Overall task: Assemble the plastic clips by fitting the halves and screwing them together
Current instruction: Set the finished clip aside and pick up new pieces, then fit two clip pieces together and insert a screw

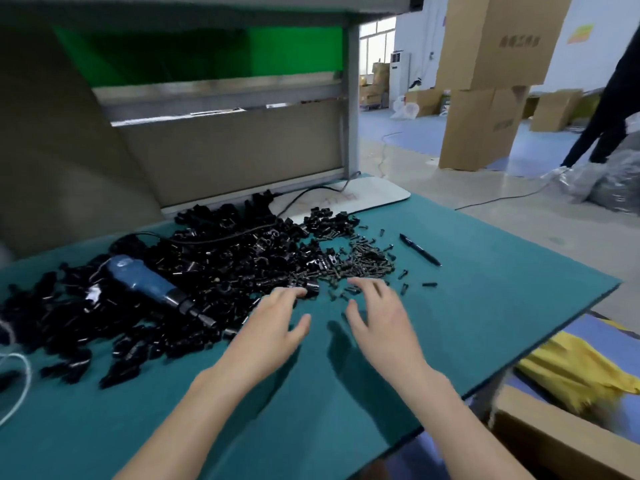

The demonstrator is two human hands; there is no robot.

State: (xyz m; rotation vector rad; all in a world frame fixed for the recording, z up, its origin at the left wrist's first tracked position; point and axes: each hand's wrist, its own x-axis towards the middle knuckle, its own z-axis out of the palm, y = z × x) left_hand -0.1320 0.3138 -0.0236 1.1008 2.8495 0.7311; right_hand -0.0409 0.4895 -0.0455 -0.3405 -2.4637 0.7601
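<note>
A big heap of black plastic clip halves [194, 265] covers the left and middle of the green table mat [485, 306]. To its right lies a pile of small dark screws [367, 263]. A blue electric screwdriver [152, 284] rests on the heap, tip pointing right. My left hand [277, 317] is palm down, its fingertips touching a black clip half [310, 289] at the heap's near edge. My right hand [381, 317] hovers palm down with fingers spread at the near edge of the screws, holding nothing.
A black pen [419, 249] lies right of the screws. A white board [367, 194] sits at the back. The table edge runs diagonally on the right; below it are a cardboard box [554, 441] and yellow cloth [585, 372]. A person [602, 109] stands far right.
</note>
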